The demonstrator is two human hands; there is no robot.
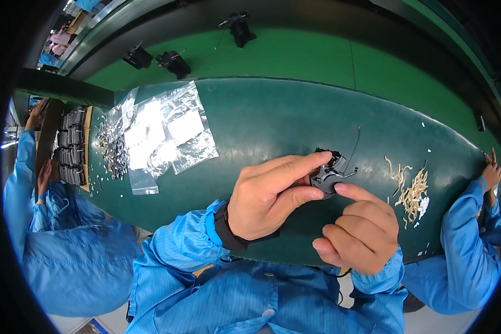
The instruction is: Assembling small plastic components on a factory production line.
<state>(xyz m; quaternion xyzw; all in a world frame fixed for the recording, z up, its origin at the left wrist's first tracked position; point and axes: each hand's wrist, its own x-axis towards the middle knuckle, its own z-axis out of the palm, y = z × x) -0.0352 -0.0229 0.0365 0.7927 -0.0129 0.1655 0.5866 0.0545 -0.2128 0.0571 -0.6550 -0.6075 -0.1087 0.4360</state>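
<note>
Black, the small mechanical part (324, 182) sits pinched in my left hand (267, 192); my right hand (367, 229), curled closed except its index finger, touches its edge.

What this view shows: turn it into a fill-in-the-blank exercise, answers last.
The left hand holds a ____ part.
The right hand extends its ____ finger to the part.
On the table, clear plastic bags lie to the part's ____.
Thin beige pieces lie to its ____.

Missing words: black; index; left; right.
</note>
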